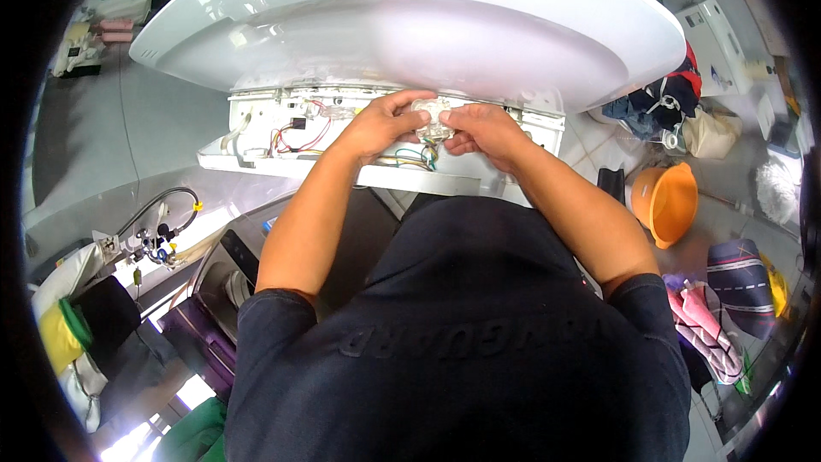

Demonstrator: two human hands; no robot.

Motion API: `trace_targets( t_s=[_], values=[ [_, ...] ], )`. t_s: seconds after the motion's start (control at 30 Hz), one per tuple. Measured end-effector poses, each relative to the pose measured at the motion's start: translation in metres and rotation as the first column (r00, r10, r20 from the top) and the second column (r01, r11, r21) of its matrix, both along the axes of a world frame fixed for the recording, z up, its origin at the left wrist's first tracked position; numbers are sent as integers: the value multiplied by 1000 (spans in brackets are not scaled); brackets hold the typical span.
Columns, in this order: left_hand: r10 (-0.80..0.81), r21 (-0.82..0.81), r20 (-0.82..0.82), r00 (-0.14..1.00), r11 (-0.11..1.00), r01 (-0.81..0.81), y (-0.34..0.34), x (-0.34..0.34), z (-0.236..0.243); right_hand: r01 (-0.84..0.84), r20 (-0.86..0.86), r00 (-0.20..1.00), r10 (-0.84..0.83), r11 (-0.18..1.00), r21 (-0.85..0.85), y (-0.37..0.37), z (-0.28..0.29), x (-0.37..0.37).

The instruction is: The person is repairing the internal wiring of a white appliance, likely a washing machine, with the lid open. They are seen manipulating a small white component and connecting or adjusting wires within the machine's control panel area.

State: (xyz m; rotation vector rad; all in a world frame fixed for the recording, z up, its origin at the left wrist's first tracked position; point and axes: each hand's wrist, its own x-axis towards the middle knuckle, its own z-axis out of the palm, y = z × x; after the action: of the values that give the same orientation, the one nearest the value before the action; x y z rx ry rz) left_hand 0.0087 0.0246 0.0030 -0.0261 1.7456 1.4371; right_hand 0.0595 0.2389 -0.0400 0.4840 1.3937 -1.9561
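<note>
Both hands grip a small, pale plastic component (434, 119) over an open white appliance housing (256, 111). My left hand (385, 128) has its thumb and fingers on the component's left side. My right hand (479, 133) holds its right side, thumb on the face, other fingers curled below. Red and yellow wires (299, 141) and a small black block (298, 123) lie in the housing, with green wires (423, 156) below the component. A large curved white cover (342, 34) stands raised behind the housing.
An orange bucket (663, 204) and folded fabrics (740, 287) are on the right, with clothing (650, 107) above. A black hose with fittings (167, 222) and a dark metal appliance top (291, 214) lie left. A white box (710, 43) stands upper right.
</note>
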Motion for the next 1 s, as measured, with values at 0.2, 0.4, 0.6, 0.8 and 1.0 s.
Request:
trace_targets(
  t_s=[0.2, 0.4, 0.6, 0.8, 1.0],
  values=[
    [-25, -3, -29, 999, 1000, 25, 0, 0, 0, -12, -4, 1000, 12, 998, 60, 0, 3, 1],
    [33, 63, 34, 999, 997, -35, 3, 2, -2, 2, -7, 1000, -2, 997, 80, -1, 0, 2],
    [25, 100, 54, 998, 994, -30, -1, -1, -10, 5, -7, 1000, -4, 996, 85, -2, 3, 2],
    [1, 108, 49, 999, 994, -6, 0, -1, 0, -18, -5, 1000, 19, 997, 76, -1, 5, 2],
    [-12, 85, -9, 1000, 996, 13, -1, 2, -1, -44, -57, 997, 49, 994, 97, 0, 6, 4]
  ],
)
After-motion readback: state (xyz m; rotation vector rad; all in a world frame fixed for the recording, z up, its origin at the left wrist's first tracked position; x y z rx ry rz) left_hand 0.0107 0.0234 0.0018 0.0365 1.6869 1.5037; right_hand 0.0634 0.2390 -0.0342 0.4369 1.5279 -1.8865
